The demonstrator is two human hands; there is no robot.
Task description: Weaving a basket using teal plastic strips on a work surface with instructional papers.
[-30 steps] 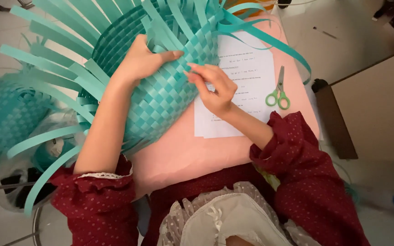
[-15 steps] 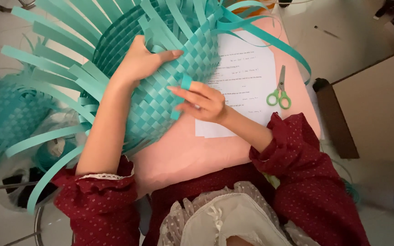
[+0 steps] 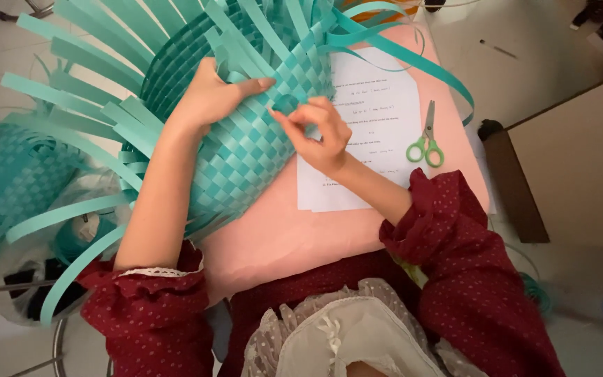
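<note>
1. A half-woven teal basket [image 3: 246, 146] made of flat plastic strips lies on its side across a pink board [image 3: 280, 237] that rests on the person's lap.
2. Many loose teal strips [image 3: 78, 105] fan out from the basket's unfinished rim, toward the upper left and along the top edge of the view.
3. The left hand [image 3: 211, 98] lies on top of the basket's woven wall, palm down, fingers spread and pressing the weave, thumb pointing right; it steadies the basket rather than closing round it.
4. The right hand [image 3: 319, 132] is at the basket's right side, just below the left thumb, with thumb and fingertips pinched on 1 strip end [image 3: 286, 105] that curls out of the weave.
5. The 2 hands are near each other, with only a short patch of weave between them.
6. A white sheet of paper [image 3: 378, 119] with printed lines lies on the pink board to the right of the basket; the right wrist crosses its lower left part.
7. A pair of scissors [image 3: 426, 139] with green handles lies on the paper's right edge, blades pointing up, apart from both hands.
8. 1 long teal strip [image 3: 427, 66] arcs from the basket's top over the paper toward the board's right edge.
9. Both arms wear dark red dotted sleeves [image 3: 469, 279] pushed up to about the elbow.
10. A second woven teal piece [image 3: 15, 174] lies on the floor at the far left, well apart from the hands.
</note>
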